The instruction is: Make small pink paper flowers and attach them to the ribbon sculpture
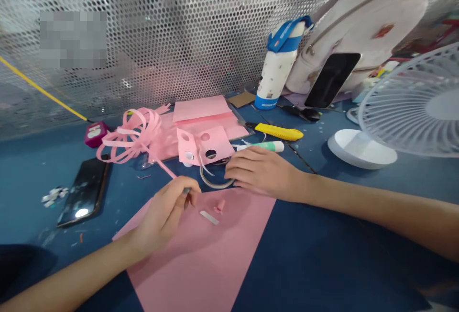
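Note:
My left hand point(168, 214) is closed in a pinch above the upper left of a pink paper sheet point(211, 264); what its fingertips hold is hidden. One end of a long pink strip point(161, 162) runs behind that hand. My right hand point(265, 171) has its fingers together and bent down on the right side of a thin ring, apparently a roll of tape point(217, 186), mostly covered there. A short white strip point(209, 217) and a small crumpled pink scrap point(220, 206) lie on the sheet between the hands. Behind the roll stands a folded pink card with round holes point(218, 140).
A pink strip bundle point(131, 132), stacked pink paper point(201, 107), a yellow utility knife point(279, 131) and a green-white tube point(270, 146) lie behind. A phone point(86, 190) is left; a bottle point(278, 70), white dish point(362, 148) and fan point(416, 101) are right.

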Available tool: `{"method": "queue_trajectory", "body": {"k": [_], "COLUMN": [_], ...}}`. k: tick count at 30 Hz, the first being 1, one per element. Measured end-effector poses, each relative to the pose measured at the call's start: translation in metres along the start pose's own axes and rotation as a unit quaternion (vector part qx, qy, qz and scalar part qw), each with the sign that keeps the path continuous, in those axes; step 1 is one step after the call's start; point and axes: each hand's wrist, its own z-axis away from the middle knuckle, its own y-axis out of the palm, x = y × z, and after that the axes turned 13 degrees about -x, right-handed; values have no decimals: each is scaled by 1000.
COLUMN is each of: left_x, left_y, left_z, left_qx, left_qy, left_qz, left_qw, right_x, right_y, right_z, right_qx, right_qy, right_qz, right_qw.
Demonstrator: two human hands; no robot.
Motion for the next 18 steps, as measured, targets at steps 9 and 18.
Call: {"method": "queue_trajectory", "body": {"k": [9,18], "left_x": [-3,-1], "left_y": [7,9], "left_z": [-5,-5], "left_qx": [-17,-64], "left_qy": [53,78], "left_qz": [-45,-62], "left_qw": [997,993], "right_x": [2,9], "right_y": [13,6], "right_z": [-2,-29], "right_qx": [9,-34], "right_qy": [64,199], "right_qz": [-11,-283], "right_qw": [998,938]}}
